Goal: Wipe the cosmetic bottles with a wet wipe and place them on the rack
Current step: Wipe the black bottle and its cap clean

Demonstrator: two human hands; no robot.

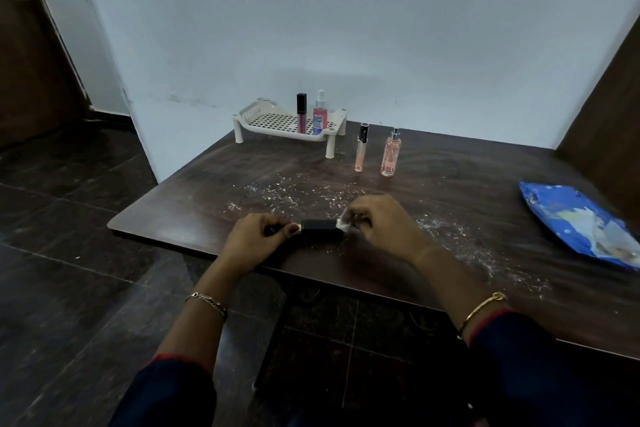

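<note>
Dark wood table (433, 218) against a pale wall fills my view. At lower centre my left hand (254, 241) pinches one end of a black bottle (320, 228) lying sideways, while my right hand (375, 222) presses a white wet wipe (343, 224) to its other end. Further up stand two pink bottles (391, 152), then the white rack (287, 123) holding two more. A blue wipe pack (581, 222) lies at right.

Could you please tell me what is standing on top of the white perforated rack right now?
Two items stand upright on the white perforated plastic rack, near its right end: a black-capped pink lip gloss tube and a clear pink spray bottle. Their bases hide the holes beneath them.
</note>
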